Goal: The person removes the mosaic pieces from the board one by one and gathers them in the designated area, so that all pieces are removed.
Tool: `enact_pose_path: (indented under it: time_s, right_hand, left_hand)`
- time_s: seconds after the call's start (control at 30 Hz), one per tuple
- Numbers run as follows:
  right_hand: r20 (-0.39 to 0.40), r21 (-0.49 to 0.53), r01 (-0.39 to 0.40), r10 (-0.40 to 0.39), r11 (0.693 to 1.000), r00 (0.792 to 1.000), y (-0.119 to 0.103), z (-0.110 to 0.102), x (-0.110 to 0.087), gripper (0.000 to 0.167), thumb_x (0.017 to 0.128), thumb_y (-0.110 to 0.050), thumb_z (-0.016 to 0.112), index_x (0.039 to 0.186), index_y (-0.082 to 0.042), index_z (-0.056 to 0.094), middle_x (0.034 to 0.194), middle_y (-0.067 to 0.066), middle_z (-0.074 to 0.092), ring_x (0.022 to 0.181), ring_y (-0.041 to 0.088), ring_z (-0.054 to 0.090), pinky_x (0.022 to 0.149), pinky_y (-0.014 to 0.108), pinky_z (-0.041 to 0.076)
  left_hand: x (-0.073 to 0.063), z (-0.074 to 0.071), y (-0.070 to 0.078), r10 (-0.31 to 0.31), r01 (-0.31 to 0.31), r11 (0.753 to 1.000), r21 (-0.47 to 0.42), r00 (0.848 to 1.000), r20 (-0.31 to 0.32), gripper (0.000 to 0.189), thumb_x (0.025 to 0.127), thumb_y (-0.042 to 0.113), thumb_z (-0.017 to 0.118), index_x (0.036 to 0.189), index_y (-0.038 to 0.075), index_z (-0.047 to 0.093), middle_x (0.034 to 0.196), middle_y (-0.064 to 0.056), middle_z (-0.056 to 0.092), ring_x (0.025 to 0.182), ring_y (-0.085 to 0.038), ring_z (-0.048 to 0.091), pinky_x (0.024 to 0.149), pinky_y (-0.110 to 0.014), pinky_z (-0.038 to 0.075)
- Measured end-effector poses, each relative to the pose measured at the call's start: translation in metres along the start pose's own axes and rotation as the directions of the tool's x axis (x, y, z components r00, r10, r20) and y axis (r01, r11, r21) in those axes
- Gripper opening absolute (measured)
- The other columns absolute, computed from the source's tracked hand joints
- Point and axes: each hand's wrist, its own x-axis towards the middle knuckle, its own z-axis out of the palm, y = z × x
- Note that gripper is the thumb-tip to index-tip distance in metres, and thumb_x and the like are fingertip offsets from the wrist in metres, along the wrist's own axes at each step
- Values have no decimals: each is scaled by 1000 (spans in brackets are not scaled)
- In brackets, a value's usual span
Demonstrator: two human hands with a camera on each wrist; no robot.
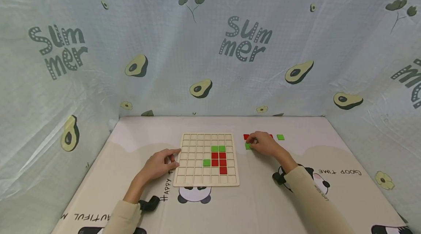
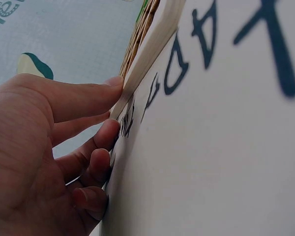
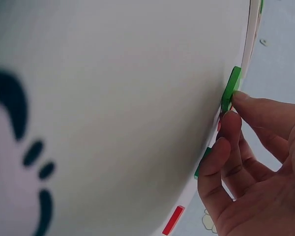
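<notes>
A pale wooden grid board lies on the table, with several red tiles and three green tiles set in its squares. My left hand rests at the board's left edge, thumb and forefinger apart. In the left wrist view its thumb touches the board's side, and the other fingers are loosely bent. Right of the board, my right hand pinches a green tile between thumb and fingers. That tile is tilted in the right wrist view.
Beside the right hand lie a loose green tile and red tiles, partly covered by the hand. The tablecloth bears panda prints and lettering. A printed curtain hangs behind and along both sides.
</notes>
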Motion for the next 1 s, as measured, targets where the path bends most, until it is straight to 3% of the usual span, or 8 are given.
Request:
enact_pose_path:
  time_s: [0.33,0.6,1.0]
  right_hand:
    - [36,15,-23,23,1000,999,-3,-3,-1,22,86,-9,75,108,-6,77,100,5,70,89,18,58,78,33,49]
    - [41,16,6,-7,1000,999,-1,-3,-1,21,85,-7,75,106,-6,78,100,5,72,88,17,59,76,32,50]
    - [57,-41,0,2,999,998,-4,-9,0,21,89,-10,76,110,-6,77,104,6,73,91,19,60,80,36,50]
  left_hand:
    - [0,-1,2,-13,13,1000,0,1000,3,51,92,21,76,140,9,65,90,3,60,75,-11,48,66,-24,37]
    - [-1,-2,1,-9,9,1000,-1,1000,5,51,92,22,76,140,9,65,91,4,60,75,-10,48,66,-24,37]
    - [-1,-2,2,-6,6,1000,3,1000,6,51,92,22,76,140,9,65,90,4,60,74,-10,48,66,-24,37]
